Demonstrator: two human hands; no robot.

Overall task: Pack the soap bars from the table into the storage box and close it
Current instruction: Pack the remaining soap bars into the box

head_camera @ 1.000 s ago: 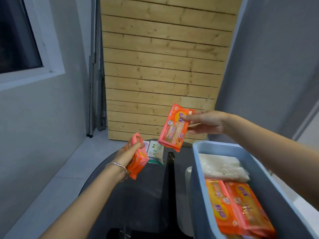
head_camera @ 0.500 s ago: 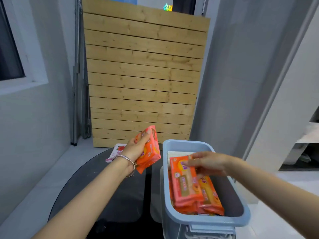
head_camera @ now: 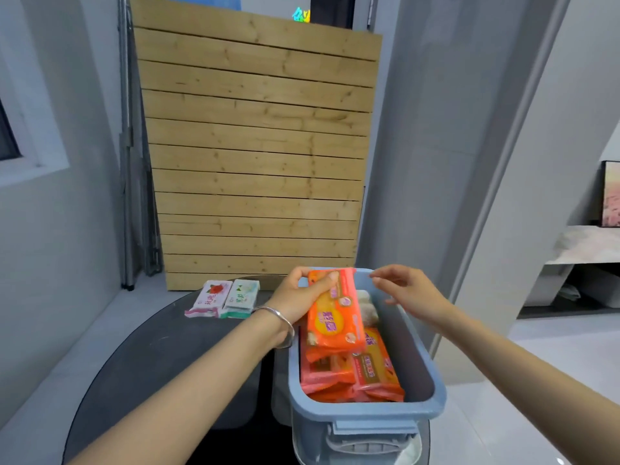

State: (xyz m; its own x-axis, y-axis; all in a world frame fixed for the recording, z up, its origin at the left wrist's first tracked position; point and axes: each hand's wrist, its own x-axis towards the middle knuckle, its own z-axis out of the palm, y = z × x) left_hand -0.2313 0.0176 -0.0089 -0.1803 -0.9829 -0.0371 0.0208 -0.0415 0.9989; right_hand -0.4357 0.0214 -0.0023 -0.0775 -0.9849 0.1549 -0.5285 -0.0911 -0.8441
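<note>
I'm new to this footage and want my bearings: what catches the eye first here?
The left hand holds an orange soap bar over the blue storage box, already layered with orange packs. The right hand hovers open at the box's far end. Two pale soap bars lie on the dark table.

I have one view only, worn on the head, looking forward and down from close above the dark surface. The storage box sits near at 5 o'clock; the wooden panel stands ahead at 12 o'clock.
</note>
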